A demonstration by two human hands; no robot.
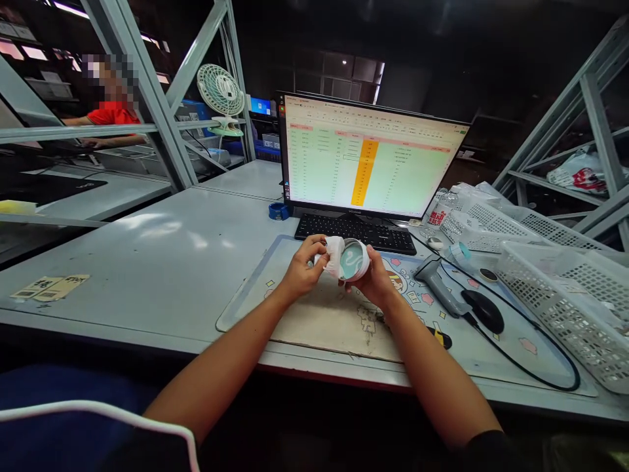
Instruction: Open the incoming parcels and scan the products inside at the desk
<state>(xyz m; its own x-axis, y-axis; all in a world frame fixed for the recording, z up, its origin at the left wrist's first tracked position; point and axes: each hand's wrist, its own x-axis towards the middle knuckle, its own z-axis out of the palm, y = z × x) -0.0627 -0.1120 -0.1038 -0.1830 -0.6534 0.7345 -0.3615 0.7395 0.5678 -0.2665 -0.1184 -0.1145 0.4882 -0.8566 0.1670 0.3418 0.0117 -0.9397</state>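
Above the desk mat, my right hand (pixel 376 280) grips a round white jar (pixel 354 259) from its right side. The jar is tilted, and a pale teal round face inside its rim points toward me. Just to the left, my left hand (pixel 307 267) pinches a white, ribbed, lid-like piece (pixel 335 255) against the jar's edge. Whether that piece is joined to the jar cannot be made out. Fingers hide part of both things.
A keyboard (pixel 356 235) and monitor (pixel 368 157) stand behind my hands. To the right lie a barcode scanner (pixel 442 286), a black mouse (pixel 483 311), a cable and white plastic baskets (pixel 560 308). Labels (pixel 50 287) lie far left. Past the frame, a person in red (pixel 114 113) sits.
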